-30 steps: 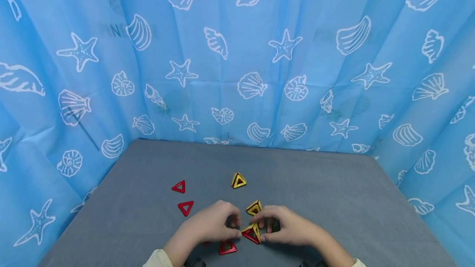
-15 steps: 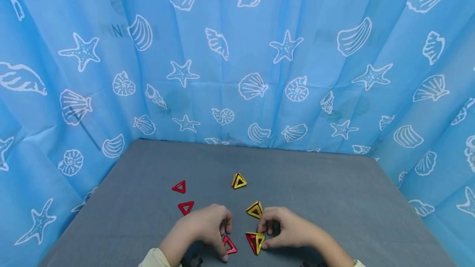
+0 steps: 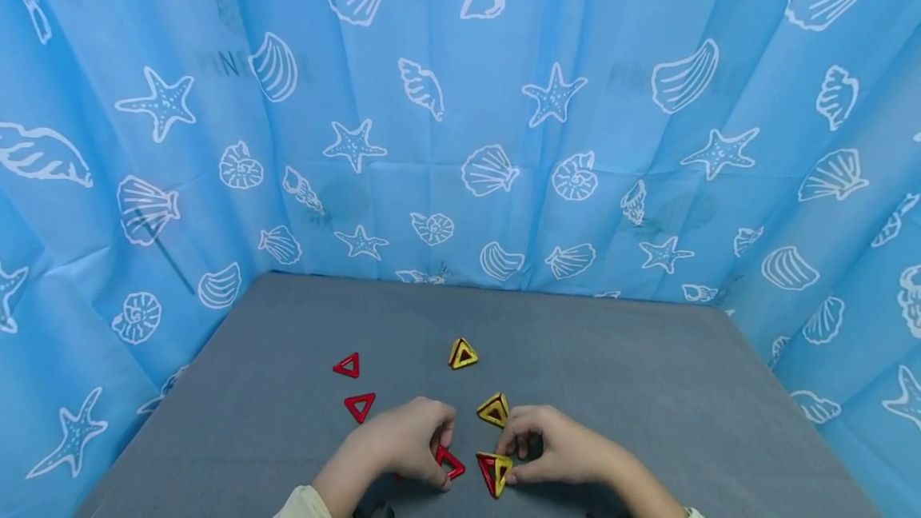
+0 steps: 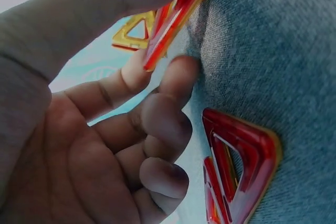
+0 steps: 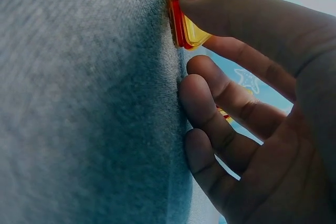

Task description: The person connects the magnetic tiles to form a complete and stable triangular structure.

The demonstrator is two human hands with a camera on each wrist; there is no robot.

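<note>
My left hand pinches a red triangular magnetic tile between thumb and index finger, low over the grey cloth. In the left wrist view this tile is tilted, its far part behind the thumb. Just to the right, my right hand grips a small red-and-yellow pyramid of triangular tiles by its yellow side. The thumb lies on that yellow face in the right wrist view. A narrow gap separates the loose tile from the pyramid.
Two red triangular tiles lie left on the grey tabletop. Two yellow-and-red pyramids stand beyond the hands. Another red tile lies below the left hand. A blue shell-print curtain hangs behind.
My left hand has left the pyramid, moved down-left and taken hold of a red tile, now shifted slightly toward the pyramid. The right hand has turned the pyramid and drawn it slightly nearer.
</note>
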